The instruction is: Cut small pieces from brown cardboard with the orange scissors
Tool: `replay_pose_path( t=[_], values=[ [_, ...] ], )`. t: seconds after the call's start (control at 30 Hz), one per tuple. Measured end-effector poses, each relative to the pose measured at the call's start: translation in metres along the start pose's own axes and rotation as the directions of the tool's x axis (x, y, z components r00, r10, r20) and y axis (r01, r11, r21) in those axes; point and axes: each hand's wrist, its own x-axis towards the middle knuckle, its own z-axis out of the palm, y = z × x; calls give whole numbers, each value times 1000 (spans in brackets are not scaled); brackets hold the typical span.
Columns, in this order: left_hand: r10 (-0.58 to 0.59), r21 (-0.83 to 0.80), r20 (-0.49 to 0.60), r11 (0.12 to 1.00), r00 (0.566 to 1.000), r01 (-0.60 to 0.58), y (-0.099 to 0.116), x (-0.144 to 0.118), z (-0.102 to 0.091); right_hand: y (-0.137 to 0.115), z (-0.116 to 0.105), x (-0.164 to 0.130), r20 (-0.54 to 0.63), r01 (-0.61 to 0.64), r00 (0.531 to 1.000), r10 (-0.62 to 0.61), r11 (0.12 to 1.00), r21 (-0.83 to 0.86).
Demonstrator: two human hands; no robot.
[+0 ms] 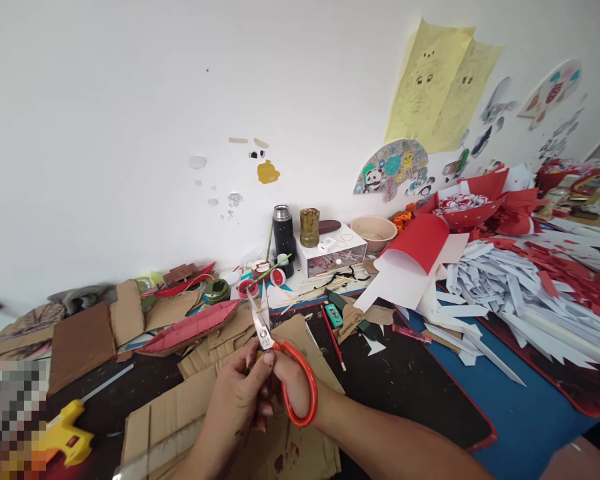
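Observation:
A pair of scissors [263, 335] with orange-red handles stands blades up and spread apart in front of me. My right hand [291, 379] grips it, with the large handle loop around the hand. Close against it, my left hand [240, 383] is closed, its thumb and fingers pressed together beside the scissors' pivot. What lies between those left fingers is hidden. Below both hands is a sheet of brown cardboard [173, 407], with dark stains on its lower part.
A yellow glue gun [70, 433] lies at left. A red padded cardboard piece [193, 327] and paint pots [217, 291] are behind my hands. A black thermos [283, 233] stands by a white box [330, 257]. A red pencil [334, 337] and white paper strips [495, 280] lie right.

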Motion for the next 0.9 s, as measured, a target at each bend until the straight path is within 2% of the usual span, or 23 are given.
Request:
replay_pose_path(
  t=[0.17,0.43,0.57,0.67,0.73,0.8,0.83,0.9],
  values=[
    [6,2,-6,1000,1000,-6,1,-1,1,6,-3,2,4,-2,1000,2,1000,-9],
    [2,9,5,1000,1000,-2,-5,1,-3,2,-2,2,27,-19,999,21,998,-59],
    [-14,45,74,999,997,11,-6,9,-8,-1,-2,2,27,2,1000,0,998,-58],
    [-29,131,188,991,982,5,5,16,-13,-10,-1,1,42,51,998,-49,996,-69],
    [7,172,307,983,952,-63,18,21,-17,-19,-1,2,34,84,996,-80,989,-121],
    [107,161,410,969,906,-188,31,28,-25,-25,-3,4,-24,101,994,-108,973,-206],
    [194,141,396,953,897,-268,37,32,-30,-28,-5,5,-62,98,991,-116,965,-244],
    [334,191,282,899,899,-394,46,40,-41,-29,-10,8,-116,89,985,-128,951,-295]
  ],
)
